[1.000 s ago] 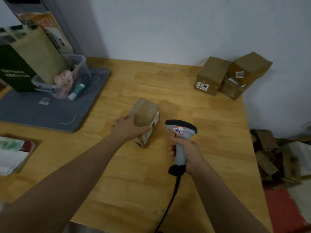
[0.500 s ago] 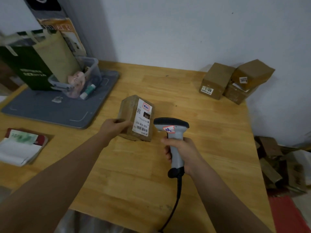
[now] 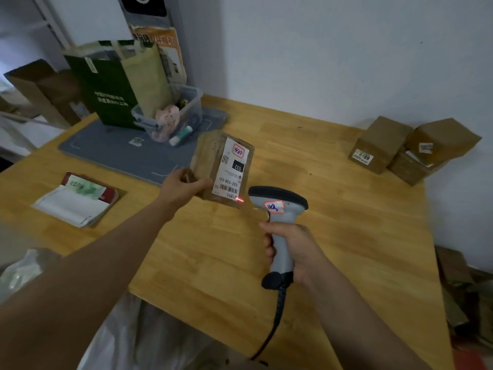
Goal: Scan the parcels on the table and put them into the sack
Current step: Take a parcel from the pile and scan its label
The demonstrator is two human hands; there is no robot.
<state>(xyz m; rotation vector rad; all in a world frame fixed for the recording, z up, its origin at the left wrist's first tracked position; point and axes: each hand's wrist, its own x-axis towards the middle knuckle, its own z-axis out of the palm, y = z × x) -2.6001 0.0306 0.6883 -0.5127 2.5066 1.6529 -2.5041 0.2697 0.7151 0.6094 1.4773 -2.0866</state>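
Observation:
My left hand (image 3: 181, 186) grips a brown cardboard parcel (image 3: 210, 156) by its lower left corner and holds it tilted above the wooden table (image 3: 346, 249). The parcel's white shipping label (image 3: 232, 169) faces me. My right hand (image 3: 293, 252) holds the grey handle of a barcode scanner (image 3: 278, 202), whose dark head points at the label. A red laser dot glows on the parcel's lower right edge, just below the barcode. A translucent white sack (image 3: 149, 337) lies below the table's near edge. Three more brown parcels (image 3: 381, 144) sit at the table's far right corner.
A grey tray (image 3: 128, 153) at the back left carries a green paper bag (image 3: 112, 89) and a clear plastic bin (image 3: 184, 108) of small items. A stack of white envelopes (image 3: 74, 202) lies at the left. Cardboard scraps (image 3: 464, 289) litter the floor on the right.
My left hand has lifted the parcel off the table and turned its label towards me. The scanner has come up close to the label and its red laser now shows.

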